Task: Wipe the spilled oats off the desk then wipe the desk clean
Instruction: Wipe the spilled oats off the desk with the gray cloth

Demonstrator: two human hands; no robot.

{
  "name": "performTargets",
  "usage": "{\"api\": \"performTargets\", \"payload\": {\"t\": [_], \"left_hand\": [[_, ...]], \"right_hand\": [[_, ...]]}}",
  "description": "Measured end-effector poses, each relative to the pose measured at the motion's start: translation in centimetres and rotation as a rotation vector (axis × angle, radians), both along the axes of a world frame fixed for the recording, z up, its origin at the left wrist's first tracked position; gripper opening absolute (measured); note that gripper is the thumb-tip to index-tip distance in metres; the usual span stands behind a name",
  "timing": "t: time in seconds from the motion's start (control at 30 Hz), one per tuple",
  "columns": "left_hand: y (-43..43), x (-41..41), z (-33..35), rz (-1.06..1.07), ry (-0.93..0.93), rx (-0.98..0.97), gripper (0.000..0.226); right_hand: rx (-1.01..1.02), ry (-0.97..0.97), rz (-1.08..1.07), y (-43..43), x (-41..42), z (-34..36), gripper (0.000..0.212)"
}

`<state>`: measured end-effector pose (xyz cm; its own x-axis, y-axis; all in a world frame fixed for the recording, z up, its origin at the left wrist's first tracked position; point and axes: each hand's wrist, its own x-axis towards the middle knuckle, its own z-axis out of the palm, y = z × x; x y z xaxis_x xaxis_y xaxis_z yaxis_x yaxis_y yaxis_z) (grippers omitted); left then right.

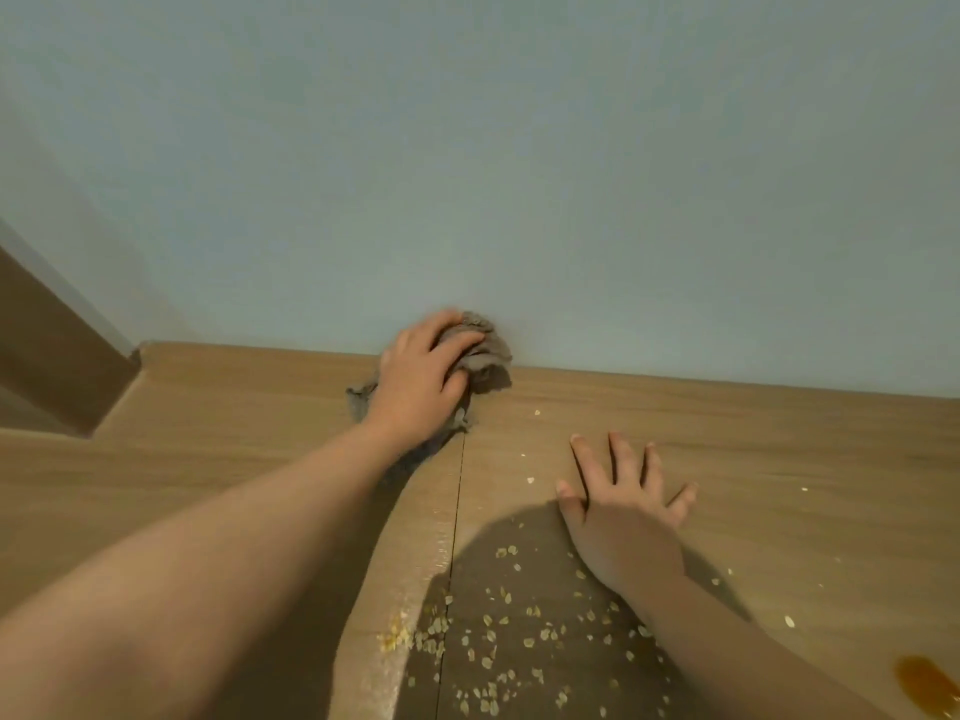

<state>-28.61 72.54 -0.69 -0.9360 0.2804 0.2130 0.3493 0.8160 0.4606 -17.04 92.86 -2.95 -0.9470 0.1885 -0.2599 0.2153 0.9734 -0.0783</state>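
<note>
A pale blue-grey wall (519,148) filled the upper half of the view, meeting the far edge of a wooden desk (779,459) just beyond the left hand's fingertips. A seam (457,511) ran down the desk surface between the two forearms. The left hand (423,379) reached far forward and pressed down on a crumpled grey cloth (485,350), fingers curled over it and gripping it — the cloth bunched up against the wall, touching it. The right hand (621,517) lay flat on the desk nearer the person, fingers spread wide, holding nothing. Spilled oats (498,626) lay scattered mostly below and to the left of the right wrist, inside a dark shadow, with a few stray flakes near both hands. An amber smear (927,683) sat well right of the right forearm, at the frame's edge.
</note>
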Motion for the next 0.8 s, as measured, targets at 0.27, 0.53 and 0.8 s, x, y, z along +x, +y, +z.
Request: {"api": "performTargets", "payload": {"t": [0.27, 0.53, 0.8], "left_hand": [[0.5, 7.0, -2.1, -0.227, -0.105, -0.163, 0.06], [5.2, 1.5, 0.3, -0.132, 0.015, 0.026, 0.043], [4.8, 5.7, -1.3, -0.424, -0.072, -0.26, 0.037]], "right_hand": [[-0.237, 0.025, -0.008, 3.3, 0.9, 1.8, 0.046], [-0.086, 0.216, 0.008, 4.7, 2.8, -0.3, 0.044], [-0.161, 0.227, 0.021, 5.2, 2.8, -0.4, 0.05]]}}
